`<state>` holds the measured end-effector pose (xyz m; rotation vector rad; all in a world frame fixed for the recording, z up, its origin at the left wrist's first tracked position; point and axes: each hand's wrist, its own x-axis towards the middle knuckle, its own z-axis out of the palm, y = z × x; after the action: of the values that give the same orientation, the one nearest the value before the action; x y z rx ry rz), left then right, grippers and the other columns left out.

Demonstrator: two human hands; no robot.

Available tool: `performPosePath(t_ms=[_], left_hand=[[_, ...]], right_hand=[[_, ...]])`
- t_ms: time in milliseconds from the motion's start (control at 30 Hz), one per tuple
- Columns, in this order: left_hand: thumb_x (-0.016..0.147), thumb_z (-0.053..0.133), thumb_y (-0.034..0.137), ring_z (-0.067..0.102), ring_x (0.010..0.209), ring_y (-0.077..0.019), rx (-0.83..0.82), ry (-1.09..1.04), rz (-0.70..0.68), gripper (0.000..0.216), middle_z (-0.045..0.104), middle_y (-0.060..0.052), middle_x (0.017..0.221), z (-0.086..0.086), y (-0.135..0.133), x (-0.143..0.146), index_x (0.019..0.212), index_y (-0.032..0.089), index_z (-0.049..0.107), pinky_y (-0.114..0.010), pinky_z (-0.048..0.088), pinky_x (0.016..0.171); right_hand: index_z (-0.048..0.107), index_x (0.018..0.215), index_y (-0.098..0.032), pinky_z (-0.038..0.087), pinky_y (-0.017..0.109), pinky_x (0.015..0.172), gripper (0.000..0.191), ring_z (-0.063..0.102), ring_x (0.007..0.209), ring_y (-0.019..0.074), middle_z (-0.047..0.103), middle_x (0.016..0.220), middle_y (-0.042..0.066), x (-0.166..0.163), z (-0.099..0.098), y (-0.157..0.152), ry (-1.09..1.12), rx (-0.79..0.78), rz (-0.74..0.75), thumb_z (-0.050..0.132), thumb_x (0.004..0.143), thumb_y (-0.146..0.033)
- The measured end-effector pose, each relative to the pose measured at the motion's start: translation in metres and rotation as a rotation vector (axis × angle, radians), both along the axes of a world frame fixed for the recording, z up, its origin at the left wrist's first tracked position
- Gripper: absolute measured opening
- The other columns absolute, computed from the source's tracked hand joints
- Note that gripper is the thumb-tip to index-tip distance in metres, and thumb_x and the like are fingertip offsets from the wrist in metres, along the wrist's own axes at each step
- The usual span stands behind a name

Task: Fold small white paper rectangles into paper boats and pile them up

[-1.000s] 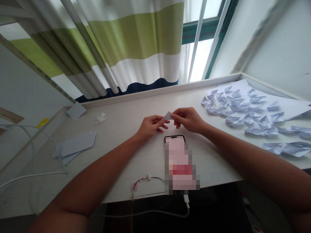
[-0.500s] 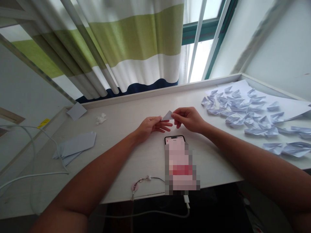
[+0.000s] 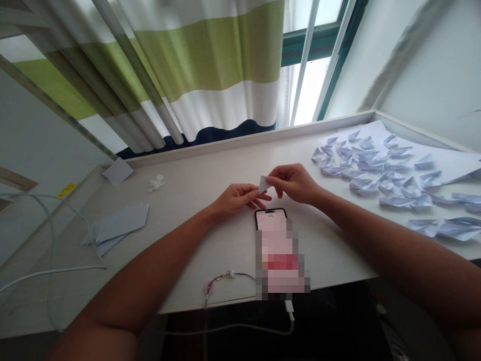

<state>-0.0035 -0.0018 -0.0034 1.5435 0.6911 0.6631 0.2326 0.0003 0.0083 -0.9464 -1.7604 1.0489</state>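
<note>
A small folded piece of white paper (image 3: 263,184) is held up between my two hands, over the middle of the table. My right hand (image 3: 292,183) pinches its upper right side between thumb and fingers. At its lower left corner, my left hand (image 3: 242,196) grips with the thumb, the other fingers stretched out beneath. Just below my hands lies a phone (image 3: 280,250), its screen mostly blurred out. Many folded paper boats (image 3: 379,170) are spread to the right of my right hand.
Flat white sheets (image 3: 122,223) are stacked on the left of the table, and another sheet (image 3: 117,171) leans at the back edge. Crumpled tissue (image 3: 156,183) lies nearby. A white cable (image 3: 225,330) and a beaded strap (image 3: 209,287) run by the phone. Large paper (image 3: 447,163) lies back right.
The folded paper has turned in my fingers, from a wide triangle to a steeper, narrower shape. My left hand has shifted slightly right, nearer to my right hand.
</note>
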Motion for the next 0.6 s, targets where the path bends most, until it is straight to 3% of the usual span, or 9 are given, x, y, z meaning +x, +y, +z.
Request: performPosePath(t_ms=[100, 300, 433, 600], left_hand=[[0.093, 0.081, 0.052, 0.081, 0.086, -0.0221, -0.018, -0.005, 0.041, 0.038, 0.085, -0.016, 0.103, -0.0016, 0.0007, 0.0001, 0.105, 0.016, 0.083, -0.036, 0.064, 0.080], [0.085, 0.088, 0.050, 0.079, 0.077, -0.0212, -0.017, -0.067, 0.269, 0.037, 0.081, -0.011, 0.084, -0.0034, -0.0009, 0.0043, 0.093, 0.014, 0.081, -0.034, 0.065, 0.069], [0.082, 0.091, 0.051, 0.078, 0.075, -0.0195, -0.035, -0.102, 0.347, 0.040, 0.082, -0.010, 0.089, -0.0026, -0.0002, 0.0053, 0.093, 0.015, 0.078, -0.032, 0.063, 0.066], [0.079, 0.094, 0.053, 0.082, 0.081, -0.0225, -0.080, -0.083, 0.277, 0.046, 0.084, -0.015, 0.105, -0.0055, 0.0029, 0.0039, 0.101, 0.015, 0.079, -0.033, 0.063, 0.072]], right_hand=[[0.075, 0.082, -0.018, 0.051, 0.029, 0.050, 0.039, 0.061, 0.049, 0.0129, 0.067, 0.057, 0.000, -0.0005, -0.0016, 0.0005, 0.010, -0.036, 0.039, 0.081, 0.092, -0.056], [0.077, 0.089, -0.016, 0.055, 0.028, 0.052, 0.049, 0.067, 0.053, 0.0135, 0.074, 0.066, 0.003, 0.0004, -0.0023, 0.0041, 0.061, -0.113, 0.082, 0.085, 0.086, -0.065], [0.077, 0.085, -0.015, 0.061, 0.028, 0.055, 0.053, 0.073, 0.057, 0.0152, 0.079, 0.075, 0.007, 0.0021, -0.0030, 0.0067, 0.047, -0.212, 0.103, 0.089, 0.081, -0.067], [0.076, 0.082, -0.015, 0.063, 0.031, 0.057, 0.051, 0.075, 0.059, 0.0177, 0.079, 0.072, 0.008, 0.0023, -0.0011, 0.0052, 0.022, -0.210, 0.119, 0.091, 0.080, -0.064]])
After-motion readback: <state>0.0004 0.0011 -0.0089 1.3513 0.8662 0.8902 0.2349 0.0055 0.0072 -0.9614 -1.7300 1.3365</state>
